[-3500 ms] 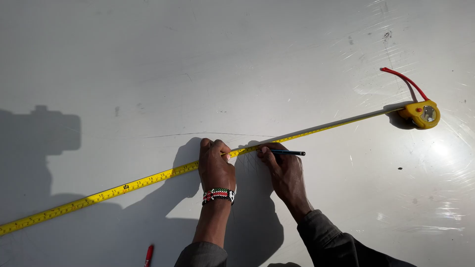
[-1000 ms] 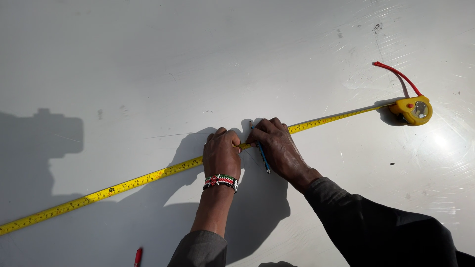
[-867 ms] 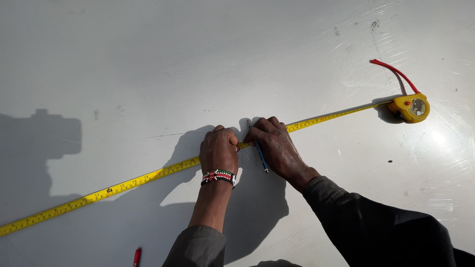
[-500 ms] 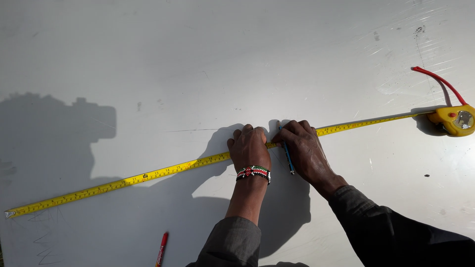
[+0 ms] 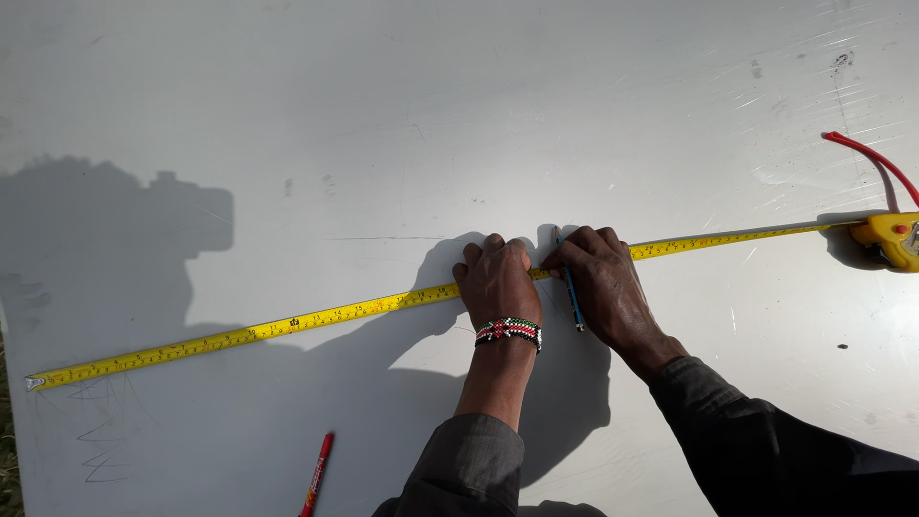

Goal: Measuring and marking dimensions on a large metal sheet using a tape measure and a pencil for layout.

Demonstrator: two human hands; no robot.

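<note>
A yellow tape measure blade [image 5: 287, 325] stretches across a white sheet [image 5: 479, 115], from a hook at the left edge to its yellow case [image 5: 895, 239] at the right. My left hand [image 5: 498, 282], with a beaded wristband, presses flat on the blade near its middle. Right beside it, my right hand [image 5: 608, 287] holds a blue pencil [image 5: 571, 292] with its tip up at the tape's edge.
A red marker [image 5: 317, 474] lies on the sheet near the bottom edge. A red strap [image 5: 866, 158] runs from the tape case. Pencil scribbles mark the lower left corner. A faint drawn line runs above my left hand. Grass shows at the far left edge.
The pencil has swung from pointing right along the tape to upright, tip at the tape. The view has shifted left, showing the tape's hook end; both hands stay on the tape.
</note>
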